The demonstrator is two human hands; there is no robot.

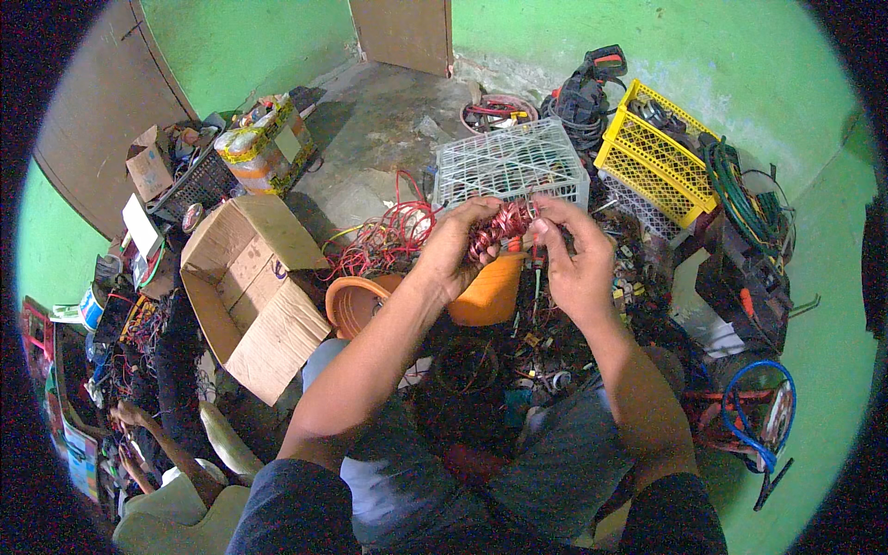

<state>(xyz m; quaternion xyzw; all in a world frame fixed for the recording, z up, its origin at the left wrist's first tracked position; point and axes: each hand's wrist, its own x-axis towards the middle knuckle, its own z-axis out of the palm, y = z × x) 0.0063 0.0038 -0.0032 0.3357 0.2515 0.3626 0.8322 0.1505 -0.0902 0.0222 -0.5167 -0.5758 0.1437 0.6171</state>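
Note:
My left hand (pixel 450 250) and my right hand (pixel 573 254) are raised together in front of me, both gripping a bundle of reddish copper winding wire (pixel 497 228). The left hand holds its left end, the right hand pinches its right end, and a thin tool with a red and green handle (pixel 536 268) hangs below the right fingers. Under the hands stands an orange plastic bucket (pixel 490 291), with an orange lid (pixel 355 303) lying to its left. A tangle of red wires (pixel 388 236) lies just beyond the left hand.
An open cardboard box (pixel 254 296) lies at left. A white wire basket (pixel 511 162) and a yellow plastic crate (pixel 659 157) stand beyond the hands. Small scrap parts (pixel 527 351) cover the floor by my knees. Blue cable (pixel 763 416) coils at right.

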